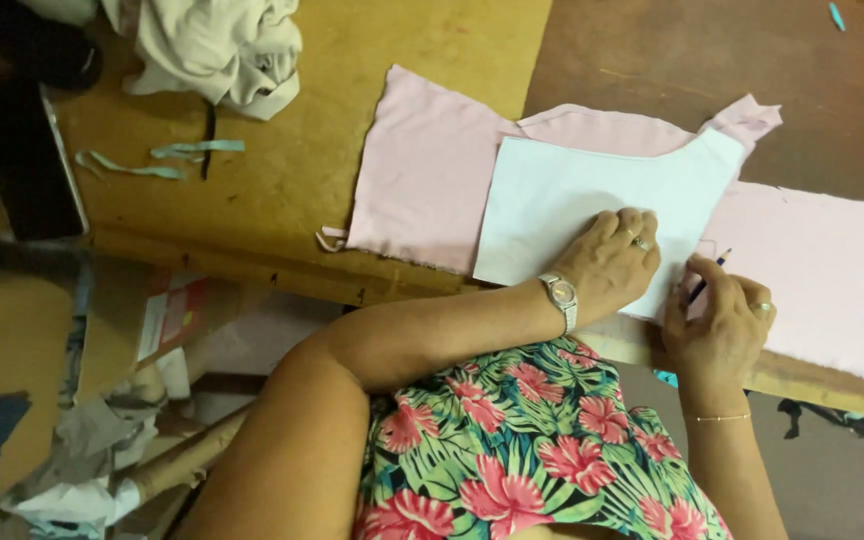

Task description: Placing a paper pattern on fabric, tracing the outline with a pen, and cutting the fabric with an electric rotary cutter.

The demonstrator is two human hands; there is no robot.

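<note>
1. The right hand [717, 325], at the lower right of the frame, has its grip closed around a dark pencil [709, 274], whose tip rests at the lower right edge of the white paper pattern [592, 205].

2. The left hand [612, 262] lies palm down with its grip flat and holding nothing. It presses on the lower right part of the pattern, just beside the pencil. A wristwatch [560, 295] sits on that wrist.

3. The pattern lies flat on top of the pink fabric [432, 170] in the middle of the frame. The fabric shows around it on the left, along the top and far to the right.

4. As a judgement, the tracing looks to be in its early or middle part. The pattern is placed and held, and the pencil is at one edge. I cannot make out any drawn line on the fabric, and nothing is cut around the pattern.

5. The fabric rests on a brown worktop [352, 60]. Pale green strips [167, 160] lie on it at the upper left, near a bundle of white cloth [222, 45].

6. Paper scraps and cardboard [52, 440] fill the lower left of the frame.
</note>
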